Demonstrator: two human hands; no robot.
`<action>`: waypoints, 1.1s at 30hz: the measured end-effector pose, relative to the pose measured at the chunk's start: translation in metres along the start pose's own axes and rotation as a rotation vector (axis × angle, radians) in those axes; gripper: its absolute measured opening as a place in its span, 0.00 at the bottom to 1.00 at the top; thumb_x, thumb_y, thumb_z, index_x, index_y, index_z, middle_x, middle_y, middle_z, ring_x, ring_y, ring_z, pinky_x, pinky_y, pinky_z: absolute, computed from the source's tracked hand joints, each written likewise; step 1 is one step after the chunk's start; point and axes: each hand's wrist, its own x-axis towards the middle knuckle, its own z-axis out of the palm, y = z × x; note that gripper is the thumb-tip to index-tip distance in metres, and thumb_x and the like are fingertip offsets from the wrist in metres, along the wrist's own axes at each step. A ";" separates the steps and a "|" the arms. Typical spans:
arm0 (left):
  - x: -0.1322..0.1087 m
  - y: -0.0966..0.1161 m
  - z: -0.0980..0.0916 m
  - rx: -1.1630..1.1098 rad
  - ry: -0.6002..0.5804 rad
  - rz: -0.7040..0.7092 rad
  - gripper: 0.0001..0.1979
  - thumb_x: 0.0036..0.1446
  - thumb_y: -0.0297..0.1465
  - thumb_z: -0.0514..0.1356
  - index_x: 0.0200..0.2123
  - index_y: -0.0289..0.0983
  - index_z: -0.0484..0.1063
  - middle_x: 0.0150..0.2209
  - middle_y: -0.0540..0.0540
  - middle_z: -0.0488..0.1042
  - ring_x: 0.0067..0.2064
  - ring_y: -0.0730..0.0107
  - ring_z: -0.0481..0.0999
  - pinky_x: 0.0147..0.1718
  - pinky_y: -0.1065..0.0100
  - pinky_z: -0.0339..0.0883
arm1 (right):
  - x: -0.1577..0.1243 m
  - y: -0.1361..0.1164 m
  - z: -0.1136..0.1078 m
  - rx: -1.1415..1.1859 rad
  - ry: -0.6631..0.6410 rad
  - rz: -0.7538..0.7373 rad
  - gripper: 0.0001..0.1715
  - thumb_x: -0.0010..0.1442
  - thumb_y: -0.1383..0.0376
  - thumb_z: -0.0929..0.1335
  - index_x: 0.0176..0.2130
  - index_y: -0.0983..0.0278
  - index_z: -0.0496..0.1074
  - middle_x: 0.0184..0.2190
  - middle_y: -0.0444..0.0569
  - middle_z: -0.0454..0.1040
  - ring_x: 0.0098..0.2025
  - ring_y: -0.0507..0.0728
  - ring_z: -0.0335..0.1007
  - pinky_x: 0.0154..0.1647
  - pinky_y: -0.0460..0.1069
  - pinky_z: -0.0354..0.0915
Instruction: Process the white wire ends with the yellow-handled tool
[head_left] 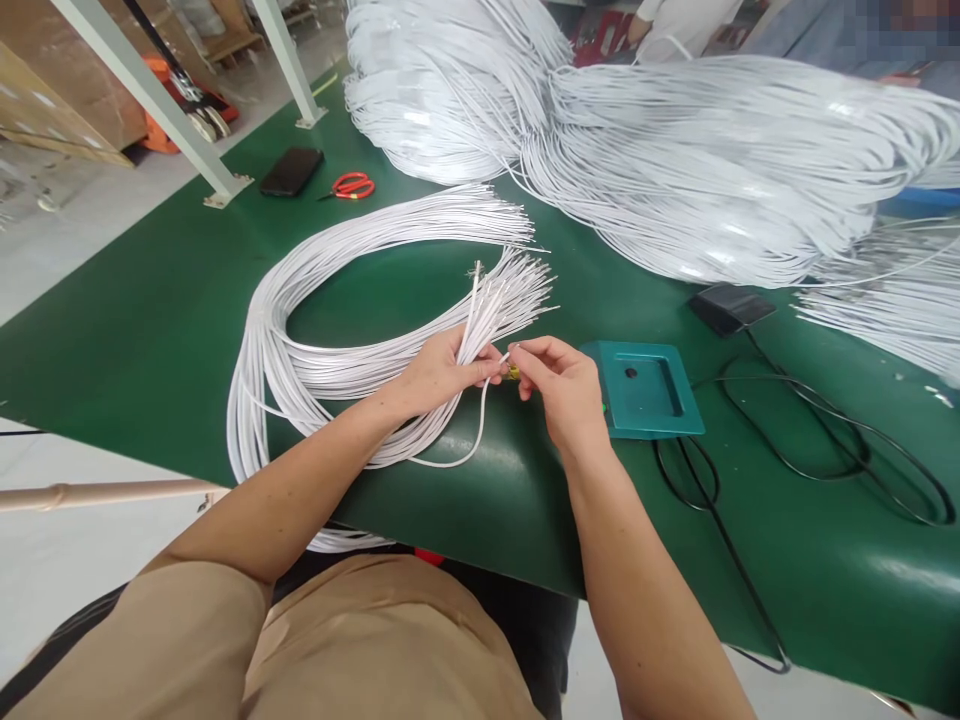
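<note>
A bundle of thin white cables (259,330) lies in a loop on the green table, its cut ends fanned out toward the middle. My left hand (442,372) is closed around several cables near their ends, and these tips point up and away from me. Thumb and fingers of my right hand (559,380) pinch the end of a single white cable (482,425), which curves down below my left hand. Something small and yellow shows between the two hands, partly hidden by the fingers. Just right of my right hand sits a teal device (651,428) with a recessed top.
Large coils of white cable (720,170) fill the far side. Red-handled scissors (352,186) and a dark flat case (292,172) lie at the back left near metal posts. A black adapter (731,308) and its cords (832,405) spread across the right. People stand beyond the table.
</note>
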 end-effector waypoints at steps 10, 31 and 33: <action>-0.001 -0.007 0.003 0.066 0.109 0.108 0.09 0.51 0.33 0.65 0.33 0.35 0.70 0.33 0.49 0.76 0.34 0.71 0.75 0.38 0.68 0.69 | 0.002 -0.001 0.000 0.222 -0.159 0.268 0.10 0.47 0.64 0.72 0.23 0.63 0.67 0.15 0.37 0.62 0.14 0.45 0.48 0.10 0.42 0.51; 0.002 -0.005 -0.001 -0.210 -0.081 -0.190 0.23 0.51 0.28 0.66 0.52 0.35 0.72 0.31 0.49 0.74 0.32 0.75 0.78 0.32 0.73 0.71 | -0.008 0.001 -0.007 -1.326 -0.041 -0.693 0.13 0.66 0.66 0.61 0.35 0.64 0.73 0.35 0.53 0.75 0.39 0.59 0.68 0.39 0.52 0.58; 0.004 -0.007 -0.003 -0.160 -0.050 -0.199 0.24 0.50 0.27 0.66 0.53 0.34 0.72 0.31 0.49 0.75 0.32 0.73 0.79 0.30 0.74 0.70 | -0.006 -0.005 -0.016 -1.421 -0.060 -0.700 0.08 0.63 0.66 0.64 0.39 0.65 0.73 0.39 0.54 0.77 0.44 0.63 0.67 0.48 0.56 0.58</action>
